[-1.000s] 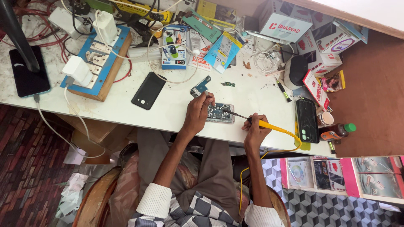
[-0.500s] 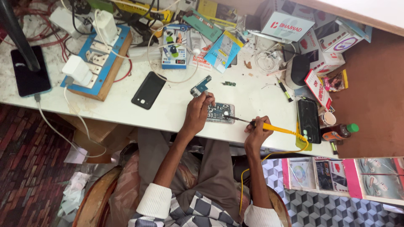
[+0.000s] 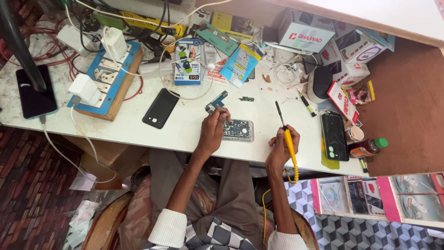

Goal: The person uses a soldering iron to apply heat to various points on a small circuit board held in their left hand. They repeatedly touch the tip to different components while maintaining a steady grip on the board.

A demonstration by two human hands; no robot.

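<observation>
Head view, left hand: the left hand [image 3: 213, 130] rests on the white table [image 3: 185, 134], fingers curled down onto the near end of the opened phone [image 3: 237, 130], pinning it; it is pressing more than clasping.
Head view, right hand: the right hand [image 3: 280, 147] is clenched around the yellow handle of the soldering iron [image 3: 286, 134], whose dark tip points up and away, lifted clear of the opened phone and off to its right.
Head view, opened phone: lies flat near the table's front edge, between the two hands, its green board showing.
Head view, cord: a yellow cord [image 3: 267, 203] runs from the iron's handle down past the table edge.
Head view, nearby: a small blue circuit board [image 3: 216, 101] lies just beyond the left hand; a black phone [image 3: 160, 108] lies face down to the left; another dark phone [image 3: 334, 136] lies to the right of the right hand; a blue switchboard [image 3: 110, 78] with white plugs sits at far left.
</observation>
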